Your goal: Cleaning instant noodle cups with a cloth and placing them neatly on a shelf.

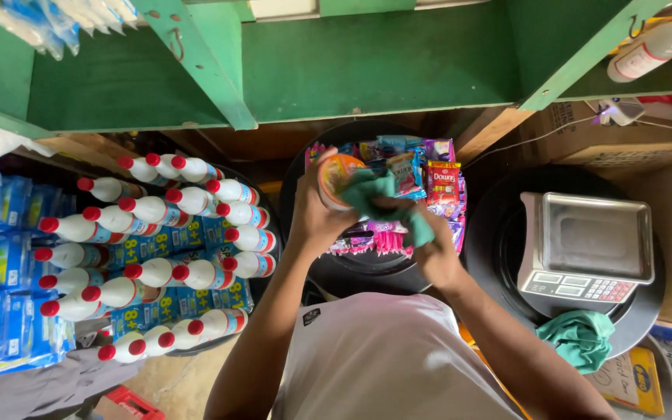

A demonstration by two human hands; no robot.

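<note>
We see left hand (pixel 314 222) closed round small round orange container (pixel 338 179), held up over black tub (pixel 367 268) of bright sachets (pixel 437 183). Right hand (pixel 437 257) clenched on green cloth (pixel 386 198), cloth pressed against container. White bottles with red caps (pixel 165 233) stacked at left. Scale (pixel 585 249) on black drum at right, second green cloth (pixel 581 336) just below it. Green shelf (pixel 383 62) above.

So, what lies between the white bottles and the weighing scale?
In the head view: a black tub of colourful sachets, with both hands above it.
</note>
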